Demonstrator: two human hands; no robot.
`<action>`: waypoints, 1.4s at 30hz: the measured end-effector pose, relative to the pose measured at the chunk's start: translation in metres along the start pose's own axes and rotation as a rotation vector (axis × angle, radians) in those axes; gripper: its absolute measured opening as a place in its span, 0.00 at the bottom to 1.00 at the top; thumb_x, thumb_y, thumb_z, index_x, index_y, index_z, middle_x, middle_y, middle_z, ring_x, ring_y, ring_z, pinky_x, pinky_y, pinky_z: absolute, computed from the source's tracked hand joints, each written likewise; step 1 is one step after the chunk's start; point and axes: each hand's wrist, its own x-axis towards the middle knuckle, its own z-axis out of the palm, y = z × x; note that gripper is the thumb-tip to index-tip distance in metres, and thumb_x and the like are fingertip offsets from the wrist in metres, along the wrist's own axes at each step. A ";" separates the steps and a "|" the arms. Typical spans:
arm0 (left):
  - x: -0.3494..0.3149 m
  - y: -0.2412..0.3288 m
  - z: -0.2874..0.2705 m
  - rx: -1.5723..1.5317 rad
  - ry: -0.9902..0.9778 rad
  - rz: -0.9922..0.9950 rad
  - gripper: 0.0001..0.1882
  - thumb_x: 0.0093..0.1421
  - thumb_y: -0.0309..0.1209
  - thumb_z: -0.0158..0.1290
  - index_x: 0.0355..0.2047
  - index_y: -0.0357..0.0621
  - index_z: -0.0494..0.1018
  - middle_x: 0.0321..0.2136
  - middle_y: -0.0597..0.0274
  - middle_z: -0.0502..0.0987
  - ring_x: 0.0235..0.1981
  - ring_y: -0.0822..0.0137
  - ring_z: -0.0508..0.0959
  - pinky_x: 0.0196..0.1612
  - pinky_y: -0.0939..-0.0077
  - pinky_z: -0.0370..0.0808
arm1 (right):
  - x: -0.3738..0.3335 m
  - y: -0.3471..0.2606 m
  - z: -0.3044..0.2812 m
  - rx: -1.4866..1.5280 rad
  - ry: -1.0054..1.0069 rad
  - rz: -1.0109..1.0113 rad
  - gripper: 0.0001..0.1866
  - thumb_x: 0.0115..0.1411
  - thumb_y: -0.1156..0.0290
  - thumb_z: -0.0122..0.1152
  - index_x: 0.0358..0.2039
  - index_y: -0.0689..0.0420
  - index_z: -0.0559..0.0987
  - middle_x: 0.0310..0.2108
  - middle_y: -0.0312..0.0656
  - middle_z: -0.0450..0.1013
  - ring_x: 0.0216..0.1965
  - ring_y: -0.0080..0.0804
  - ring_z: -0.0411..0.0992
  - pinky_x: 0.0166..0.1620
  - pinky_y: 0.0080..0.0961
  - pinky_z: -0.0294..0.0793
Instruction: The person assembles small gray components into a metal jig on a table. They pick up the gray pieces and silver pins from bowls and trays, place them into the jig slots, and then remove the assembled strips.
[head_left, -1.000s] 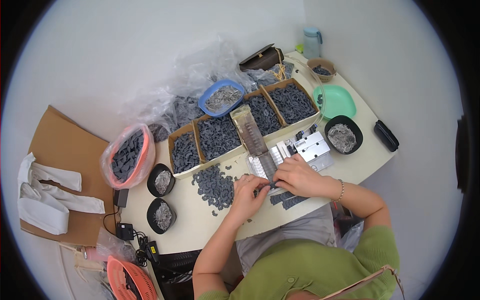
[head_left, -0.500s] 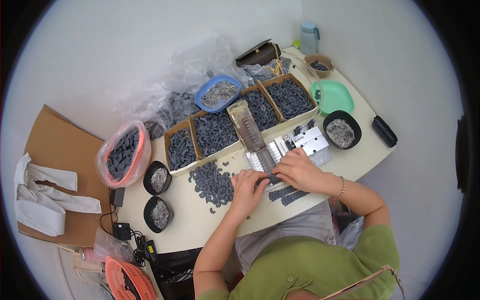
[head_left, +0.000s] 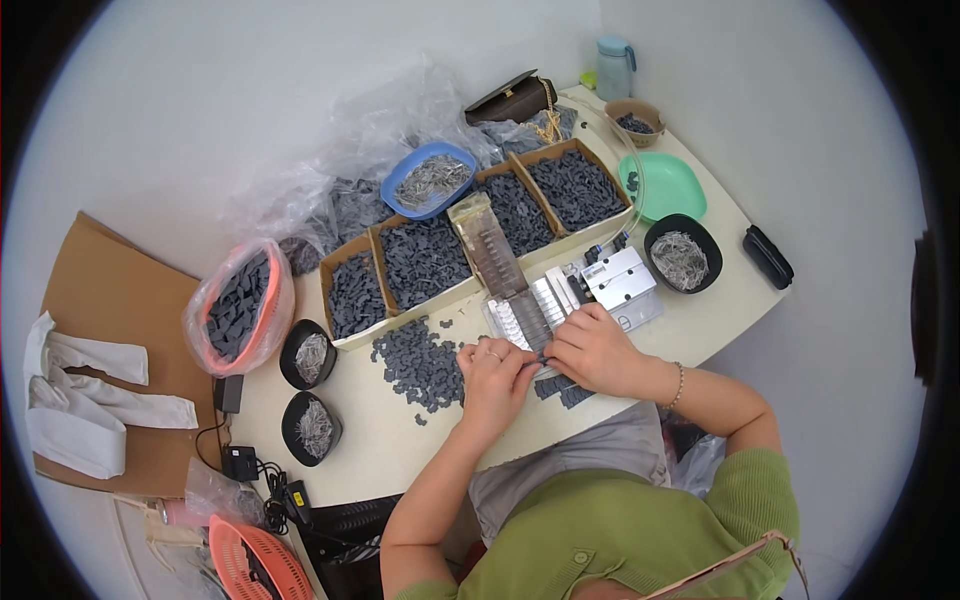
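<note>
My left hand (head_left: 494, 382) and my right hand (head_left: 597, 352) meet at the near end of a metal fixture (head_left: 548, 300). The thumb and fingers of each are pinched together, with a small dark grey piece (head_left: 541, 360) showing between the two sets of fingertips; its exact shape is hidden. Dark ribbed pieces (head_left: 532, 322) lie in a row along the fixture's channel, below a clear-covered chute (head_left: 487, 243). Beside my right hand's underside, several dark grey strips (head_left: 568, 393) lie on the table. Left of my left hand spreads a loose pile of small grey pieces (head_left: 417, 365).
A divided cardboard tray (head_left: 398, 325) of grey parts stands behind. Black bowls (head_left: 309, 355) (head_left: 312, 428) and a blue bowl (head_left: 428, 181) hold metal pins. Another black bowl (head_left: 683, 253) and a green tray (head_left: 672, 188) stand right. A pink basket (head_left: 238, 308) is left.
The view has shifted slightly. My hands stay together at the fixture's near end, fingertips closer; my right hand has come down a little and covers more of the grey strips.
</note>
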 end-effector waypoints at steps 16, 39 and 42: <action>0.000 -0.003 0.004 0.006 0.025 0.028 0.08 0.45 0.26 0.63 0.27 0.47 0.77 0.25 0.68 0.71 0.33 0.64 0.70 0.43 0.66 0.57 | -0.001 -0.003 0.008 0.020 0.019 0.027 0.06 0.46 0.71 0.61 0.26 0.55 0.74 0.25 0.36 0.64 0.32 0.34 0.64 0.36 0.30 0.63; -0.020 -0.010 -0.019 -0.136 -0.029 -0.246 0.06 0.49 0.26 0.62 0.27 0.43 0.76 0.25 0.65 0.75 0.32 0.62 0.72 0.42 0.70 0.62 | 0.019 -0.017 0.018 0.132 -0.022 0.041 0.07 0.47 0.70 0.64 0.27 0.56 0.76 0.27 0.36 0.67 0.35 0.35 0.65 0.40 0.30 0.63; -0.022 -0.008 -0.017 -0.083 0.004 -0.169 0.06 0.47 0.25 0.62 0.26 0.44 0.76 0.25 0.66 0.75 0.33 0.63 0.72 0.42 0.70 0.62 | 0.014 -0.016 0.025 0.128 -0.061 0.016 0.08 0.48 0.71 0.65 0.29 0.55 0.77 0.28 0.36 0.66 0.35 0.35 0.65 0.39 0.30 0.63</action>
